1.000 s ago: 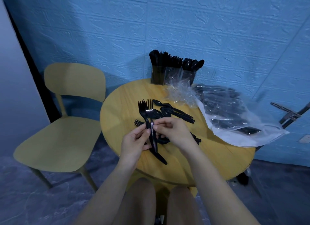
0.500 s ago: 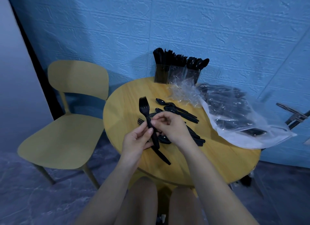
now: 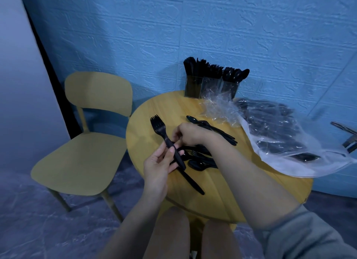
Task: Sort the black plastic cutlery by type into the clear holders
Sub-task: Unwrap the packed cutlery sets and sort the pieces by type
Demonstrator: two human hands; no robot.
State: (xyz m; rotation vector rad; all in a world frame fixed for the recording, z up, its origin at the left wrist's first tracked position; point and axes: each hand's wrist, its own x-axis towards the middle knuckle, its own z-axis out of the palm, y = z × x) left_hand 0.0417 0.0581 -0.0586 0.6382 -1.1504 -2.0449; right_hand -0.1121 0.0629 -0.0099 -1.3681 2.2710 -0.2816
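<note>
Left hand [image 3: 158, 163] grips a bunch of black forks [image 3: 168, 141] by the handles, tines up and away, above the near part of the round wooden table [image 3: 222, 197]. Right hand [image 3: 190, 134], fingers curled, touches the bunch; whether it pinches anything, cannot tell. Loose cutlery [image 3: 201, 160] lies beneath it. Right: plastic bag [image 3: 286, 139] with more pieces. Far edge: clear holders [image 3: 210, 87], filled, against the blue wall.

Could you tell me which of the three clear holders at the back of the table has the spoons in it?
The rightmost holder: rounded spoon bowls stick out of it, unlike the other two.
</note>
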